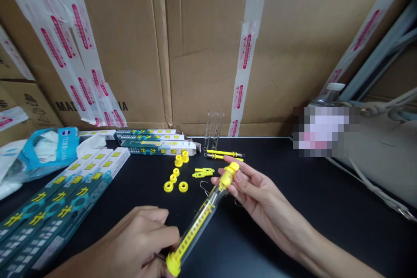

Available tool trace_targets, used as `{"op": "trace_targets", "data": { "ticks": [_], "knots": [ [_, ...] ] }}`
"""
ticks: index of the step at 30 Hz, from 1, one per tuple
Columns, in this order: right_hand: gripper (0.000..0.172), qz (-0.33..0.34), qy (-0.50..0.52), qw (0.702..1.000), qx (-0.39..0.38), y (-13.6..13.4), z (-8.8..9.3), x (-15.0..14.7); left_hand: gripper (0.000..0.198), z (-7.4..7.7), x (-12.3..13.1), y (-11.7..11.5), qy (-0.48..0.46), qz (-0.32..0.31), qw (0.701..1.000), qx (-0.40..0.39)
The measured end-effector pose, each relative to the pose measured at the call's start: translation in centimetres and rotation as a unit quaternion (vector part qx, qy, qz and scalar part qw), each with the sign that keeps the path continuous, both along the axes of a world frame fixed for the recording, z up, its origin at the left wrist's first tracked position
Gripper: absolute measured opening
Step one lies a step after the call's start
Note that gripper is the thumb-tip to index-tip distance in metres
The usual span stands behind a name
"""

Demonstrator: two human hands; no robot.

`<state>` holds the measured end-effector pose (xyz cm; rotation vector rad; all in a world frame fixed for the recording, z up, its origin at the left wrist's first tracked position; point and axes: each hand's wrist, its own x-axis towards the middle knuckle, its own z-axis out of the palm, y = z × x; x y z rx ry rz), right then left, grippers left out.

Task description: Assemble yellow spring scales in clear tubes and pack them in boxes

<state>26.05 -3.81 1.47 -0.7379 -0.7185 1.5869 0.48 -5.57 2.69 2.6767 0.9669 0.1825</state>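
A tubular spring scale (pixel 198 221), a clear tube with a yellow scale strip inside and yellow ends, slants across the front of the table. My right hand (pixel 257 189) grips its upper yellow end between thumb and fingers. At the lower end, my left hand (pixel 140 239) is closed on a thin dark metal piece, probably the hook; the fingertips are partly hidden. Just beyond lie two flat yellow clips (pixel 203 173), a bent metal hook (pixel 204 188) and several yellow ring caps (pixel 174 178). Farther back are two yellow rods with springs (pixel 224 153).
Clear tubes (pixel 214 130) stand upright near a large taped carton (pixel 205 52). Long spring-scale boxes (pixel 65 208) lie at left, with more boxes (pixel 153 143) behind. A blue tissue pack (pixel 70 145) is at far left. A bag (pixel 384 147) and bottle (pixel 335 87) stand right.
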Motion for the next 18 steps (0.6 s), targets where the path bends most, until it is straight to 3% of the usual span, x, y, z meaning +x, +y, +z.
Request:
{"op": "trace_targets", "data": {
  "ticks": [11,18],
  "knots": [
    [0.049,0.017,-0.026,0.999,0.012,-0.4,0.3,0.1,0.030,0.2,0.0,-0.1,0.003,0.007,1.000,-0.019],
    [0.047,0.011,-0.015,1.000,0.014,-0.1,0.2,0.5,0.027,-0.6,-1.3,0.3,-0.032,-0.013,0.999,-0.042]
  ]
}}
